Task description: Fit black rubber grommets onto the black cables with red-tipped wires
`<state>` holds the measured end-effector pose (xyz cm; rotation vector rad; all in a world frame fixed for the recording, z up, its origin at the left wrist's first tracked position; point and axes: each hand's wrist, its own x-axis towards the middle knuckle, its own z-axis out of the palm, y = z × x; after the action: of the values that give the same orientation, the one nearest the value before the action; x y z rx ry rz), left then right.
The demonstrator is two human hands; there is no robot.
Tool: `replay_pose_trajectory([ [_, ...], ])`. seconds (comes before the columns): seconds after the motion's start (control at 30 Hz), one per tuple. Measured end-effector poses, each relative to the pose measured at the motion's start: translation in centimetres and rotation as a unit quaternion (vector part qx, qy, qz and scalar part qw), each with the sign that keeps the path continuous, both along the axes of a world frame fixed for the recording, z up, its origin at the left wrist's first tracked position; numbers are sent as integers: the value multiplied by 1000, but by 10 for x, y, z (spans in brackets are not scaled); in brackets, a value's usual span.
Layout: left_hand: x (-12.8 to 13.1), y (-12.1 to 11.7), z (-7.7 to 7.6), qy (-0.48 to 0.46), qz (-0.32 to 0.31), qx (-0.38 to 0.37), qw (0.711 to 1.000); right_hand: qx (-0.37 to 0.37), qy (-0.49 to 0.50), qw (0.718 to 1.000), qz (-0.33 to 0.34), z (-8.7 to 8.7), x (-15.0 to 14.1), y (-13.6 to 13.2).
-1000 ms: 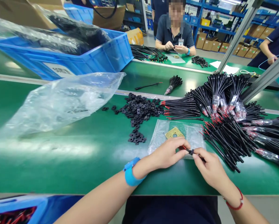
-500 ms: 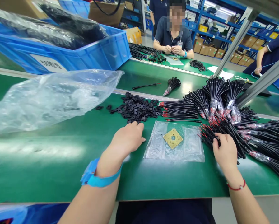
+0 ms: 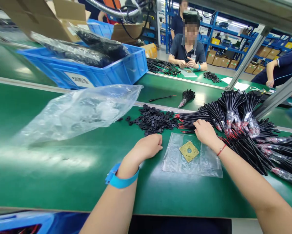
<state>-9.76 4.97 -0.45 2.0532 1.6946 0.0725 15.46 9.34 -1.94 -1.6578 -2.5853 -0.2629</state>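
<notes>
Beside the clear plastic bag (image 3: 175,162), the right hand (image 3: 205,131) is now reaching open onto the black wires (image 3: 189,121), while the left hand (image 3: 148,147) is curling, its hold unclear.

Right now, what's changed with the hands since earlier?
The right hand has moved from over the clear bag onto the red-tipped black cables; the left hand now rests on the green mat beside the bag; the black connector is out of sight. The tan plate stays bagged.

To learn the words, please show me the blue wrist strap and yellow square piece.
Blue wrist strap (image 3: 121,181): head view, middle of the band.
Yellow square piece (image 3: 184,149): head view, just left of its centre hole.
</notes>
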Motion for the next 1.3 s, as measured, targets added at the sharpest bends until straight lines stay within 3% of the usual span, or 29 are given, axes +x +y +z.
replay_pose_trajectory([
  [0.17, 2, 4, -5, -57, 22, 22, 998, -9, -4, 1000, 8, -10, -11, 21],
  [0.33, 12, 7, -14, -146, 72, 77, 984, -21, 36, 998, 42, -6, -8, 23],
  [0.47, 16, 11, -16, -250, 114, 97, 957, -13, 120, 991, 50, 5, 2, 24],
  [0.6, 21, 13, -15, -379, 137, 61, 913, 12, 239, 971, 32, 18, 12, 13],
  [0.67, 25, 11, -12, -432, 137, 33, 891, 0, 361, 932, 41, 24, 15, 0],
  [0.77, 32, 6, -8, -540, 131, -49, 830, -74, 579, 811, 44, 28, 21, -28],
  [0.8, 35, 4, -8, -576, 128, -81, 804, -108, 612, 783, 29, 27, 24, -39],
  [0.83, 37, 2, -8, -605, 125, -109, 778, -140, 611, 779, 7, 24, 27, -49],
  [0.9, 41, 0, -9, -634, 115, -142, 751, -195, 546, 814, -29, 17, 37, -68],
  [0.97, 46, -2, -11, -640, 102, -154, 746, -218, 442, 870, -23, 7, 46, -85],
  [1.1, 53, -3, -15, -632, 89, -160, 753, -176, 245, 952, 39, -11, 52, -107],
  [1.2, 58, -4, -18, -624, 92, -159, 760, -118, 99, 987, 52, -18, 44, -112],
  [1.3, 62, -4, -21, -618, 98, -152, 765, -77, 13, 995, 56, -20, 34, -109],
])
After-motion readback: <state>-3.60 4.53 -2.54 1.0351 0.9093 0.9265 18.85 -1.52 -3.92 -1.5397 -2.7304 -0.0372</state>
